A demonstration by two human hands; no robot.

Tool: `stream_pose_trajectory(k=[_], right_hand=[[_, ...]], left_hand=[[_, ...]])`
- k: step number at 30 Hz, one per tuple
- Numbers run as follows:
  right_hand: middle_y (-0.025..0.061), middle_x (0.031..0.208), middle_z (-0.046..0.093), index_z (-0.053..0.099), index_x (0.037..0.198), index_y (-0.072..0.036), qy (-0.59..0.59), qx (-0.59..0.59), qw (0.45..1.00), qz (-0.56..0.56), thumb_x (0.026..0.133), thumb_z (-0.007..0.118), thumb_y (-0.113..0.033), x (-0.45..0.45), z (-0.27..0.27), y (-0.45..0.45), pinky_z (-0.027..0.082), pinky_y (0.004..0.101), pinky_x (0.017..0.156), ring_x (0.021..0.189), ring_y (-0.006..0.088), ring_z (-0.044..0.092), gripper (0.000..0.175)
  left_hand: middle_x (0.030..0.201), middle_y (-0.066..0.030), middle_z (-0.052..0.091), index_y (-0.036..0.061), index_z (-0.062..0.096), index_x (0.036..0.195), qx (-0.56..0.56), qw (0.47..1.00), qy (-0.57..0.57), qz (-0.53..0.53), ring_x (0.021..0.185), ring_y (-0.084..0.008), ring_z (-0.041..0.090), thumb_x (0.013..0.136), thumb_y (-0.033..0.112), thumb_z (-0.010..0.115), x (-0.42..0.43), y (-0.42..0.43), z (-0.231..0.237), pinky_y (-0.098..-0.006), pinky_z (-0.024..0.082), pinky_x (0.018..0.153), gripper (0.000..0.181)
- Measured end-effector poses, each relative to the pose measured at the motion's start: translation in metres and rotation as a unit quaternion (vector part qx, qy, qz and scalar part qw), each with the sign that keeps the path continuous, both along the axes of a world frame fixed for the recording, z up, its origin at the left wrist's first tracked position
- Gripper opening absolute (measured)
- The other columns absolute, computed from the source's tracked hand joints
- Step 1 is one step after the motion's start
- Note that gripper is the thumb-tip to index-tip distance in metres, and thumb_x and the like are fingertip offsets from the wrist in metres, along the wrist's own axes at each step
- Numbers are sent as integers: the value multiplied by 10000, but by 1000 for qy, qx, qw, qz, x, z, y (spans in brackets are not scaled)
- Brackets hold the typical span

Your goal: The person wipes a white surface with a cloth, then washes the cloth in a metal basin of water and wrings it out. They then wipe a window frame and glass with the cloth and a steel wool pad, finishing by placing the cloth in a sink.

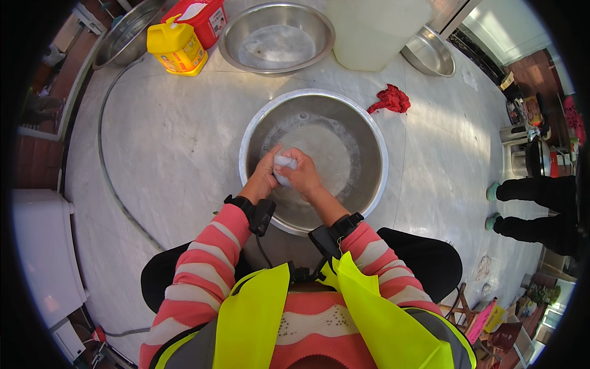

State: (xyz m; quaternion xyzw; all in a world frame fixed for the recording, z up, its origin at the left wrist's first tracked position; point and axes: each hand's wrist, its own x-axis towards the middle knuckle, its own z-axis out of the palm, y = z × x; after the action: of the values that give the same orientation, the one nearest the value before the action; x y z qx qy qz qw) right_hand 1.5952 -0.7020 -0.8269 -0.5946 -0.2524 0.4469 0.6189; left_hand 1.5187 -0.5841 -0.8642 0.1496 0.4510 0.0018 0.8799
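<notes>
A round stainless steel basin (371,184) stands on the floor before me, with soapy, cloudy liquid in its bottom. Over its left part, my left hand (266,171) and my right hand (302,173) meet around a bunched pale grey-white cloth (285,169). The cloth is pressed between both palms, and the right fingers curl over it. Some fingertips are hidden behind the bundle. A crumpled red cloth (392,99) lies on the floor just outside the basin's upper right rim.
Beyond the basin stand another metal basin (276,64), a yellow jug (177,48), a red tub (209,23) and a large translucent container (368,37). A hose (105,161) curves along the left floor. Another person's legs (534,207) are at the right.
</notes>
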Motion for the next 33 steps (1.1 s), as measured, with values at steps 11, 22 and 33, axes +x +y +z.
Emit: stream_pose_trajectory(k=[11,22,33], right_hand=[[128,1063,624,594,998,-82,-245,-169,929,-219,774,765,-253,-13,34,18,495,410,804,924,319,626,330],[164,1161,577,474,1421,-215,7,-139,977,-164,784,811,-251,63,-54,-23,501,371,871,978,259,596,722],[145,1121,630,634,1216,-144,-271,-217,938,-13,679,729,-1,40,-88,-49,504,405,905,1014,306,622,563]], left_hand=[[1192,-133,602,54,526,1257,128,985,-71,90,1090,-268,614,1027,277,447,12,-37,14,-407,524,927,329],[1507,-137,376,147,294,1495,177,976,123,-34,1331,-369,423,927,394,589,3,-10,11,-625,397,986,686],[1639,-144,56,222,195,1536,108,986,116,-61,1451,-535,69,922,469,619,-2,-24,5,-778,262,1005,786]])
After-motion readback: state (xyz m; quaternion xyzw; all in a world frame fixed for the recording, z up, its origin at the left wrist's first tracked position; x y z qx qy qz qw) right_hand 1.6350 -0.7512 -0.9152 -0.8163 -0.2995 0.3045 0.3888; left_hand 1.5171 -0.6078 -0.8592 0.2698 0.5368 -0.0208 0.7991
